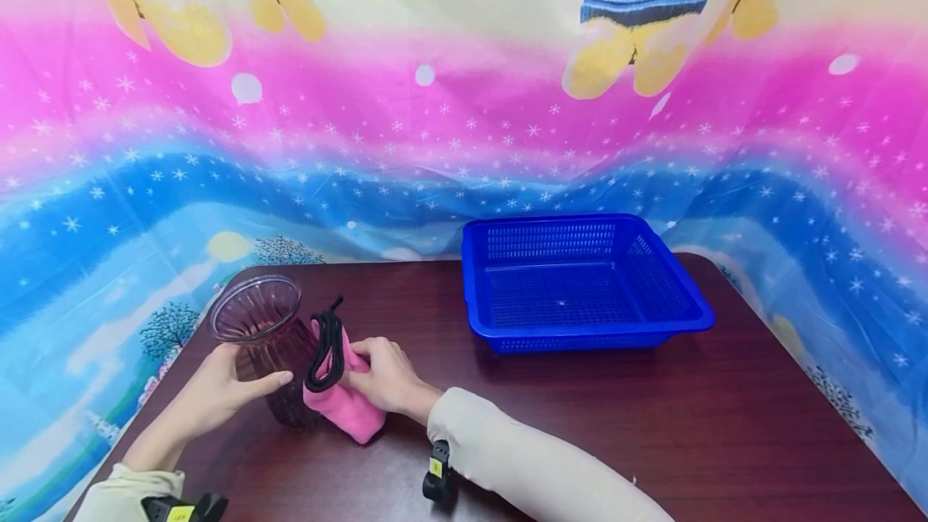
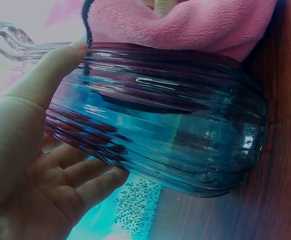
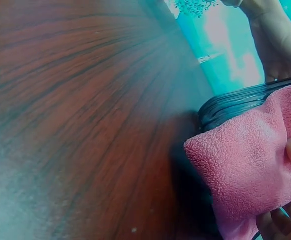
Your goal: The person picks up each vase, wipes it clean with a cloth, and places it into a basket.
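A ribbed, see-through purple glass vase with a flared rim leans slightly at the left of the table. My left hand grips it from the left, thumb across the near side and fingers round the far side, as the left wrist view shows on the vase. On its right side lies a folded pink cloth with black edging, against the glass. My right hand holds this cloth, its fingers partly hidden in the folds. Whether the vase's base touches the table cannot be told.
A blue plastic basket with perforated walls stands at the back right of the dark brown wooden table. Behind the table hangs a printed cloth backdrop with pink and blue bands.
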